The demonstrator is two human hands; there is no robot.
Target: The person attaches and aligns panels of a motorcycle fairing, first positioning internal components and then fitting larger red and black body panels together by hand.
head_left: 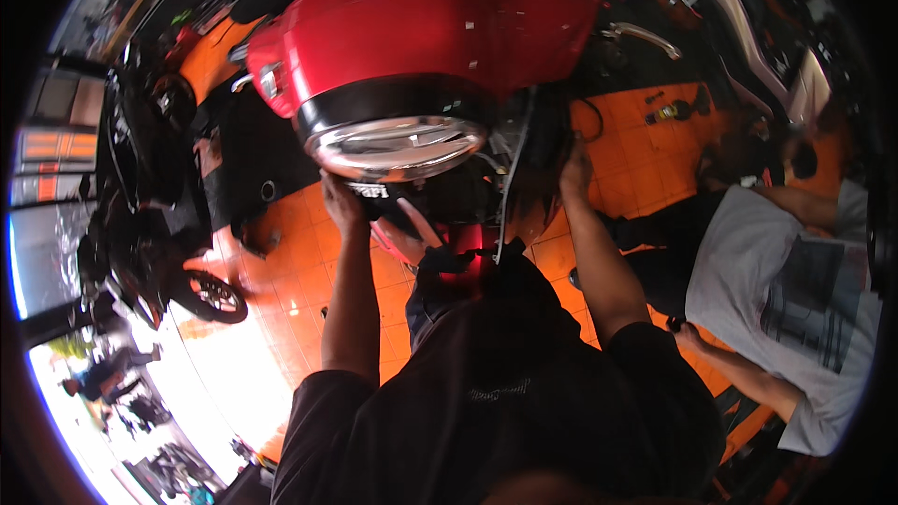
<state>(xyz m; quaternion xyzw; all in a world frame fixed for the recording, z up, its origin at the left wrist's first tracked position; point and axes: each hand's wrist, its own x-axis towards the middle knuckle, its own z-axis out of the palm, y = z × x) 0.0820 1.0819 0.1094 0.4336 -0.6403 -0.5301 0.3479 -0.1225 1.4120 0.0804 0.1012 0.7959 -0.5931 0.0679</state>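
Observation:
In front of me stands a red scooter [430,19], its glossy upper cowl closest to the top of the view. Below the cowl sits a chrome-rimmed headlight [402,150]. Under that is a dark and red front panel [468,206] near my waist. My left hand [346,204] is closed against the panel's left side, just below the headlight. On the opposite side, my right hand [573,175] grips the panel's dark edge; its fingertips are partly hidden and blurred. A thin pale edge [510,178] runs down beside the headlight.
Orange tiles [645,154] cover the floor. A black motorbike [150,196] stands at the left. A person in a grey shirt [786,299] crouches close on my right, with a yellow-and-black bottle [666,113] beyond. Another scooter [739,28] is at the upper right; a brake lever [645,37] sticks out.

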